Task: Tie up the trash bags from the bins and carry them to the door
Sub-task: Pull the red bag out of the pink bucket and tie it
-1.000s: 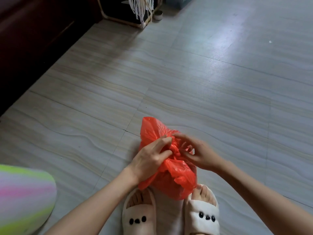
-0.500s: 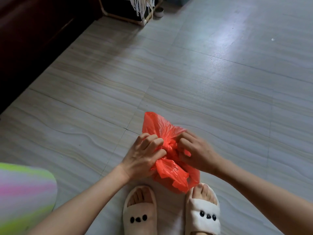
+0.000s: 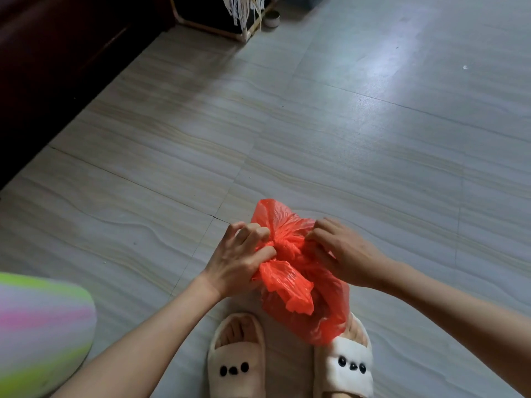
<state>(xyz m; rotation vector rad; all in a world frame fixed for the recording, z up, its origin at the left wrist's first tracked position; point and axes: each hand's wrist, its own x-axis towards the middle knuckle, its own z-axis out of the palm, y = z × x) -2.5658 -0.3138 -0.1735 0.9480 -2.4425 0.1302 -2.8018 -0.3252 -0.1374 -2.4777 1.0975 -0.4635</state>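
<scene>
A small red plastic trash bag [image 3: 304,308] hangs low in the middle of the view, just above my slippered feet. Its top is bunched into a knot between my hands. My left hand [image 3: 238,259] pinches the twisted plastic on the knot's left side. From the right, my right hand [image 3: 342,254] grips the other side, fingers curled into the plastic. One loose red flap sticks up beyond the knot, another hangs below it.
Grey tiled floor [image 3: 344,133] stretches ahead. A dark wooden piece of furniture [image 3: 57,67] runs along the left. A wooden-framed stand with white fringe [image 3: 230,15] sits at the top, with a small cup [image 3: 271,18] beside it. A striped pastel object [image 3: 37,334] lies at bottom left.
My hands have drawn a little apart, pulling the knot tighter. The bag sits slightly lower and nearer my feet than half a second ago.
</scene>
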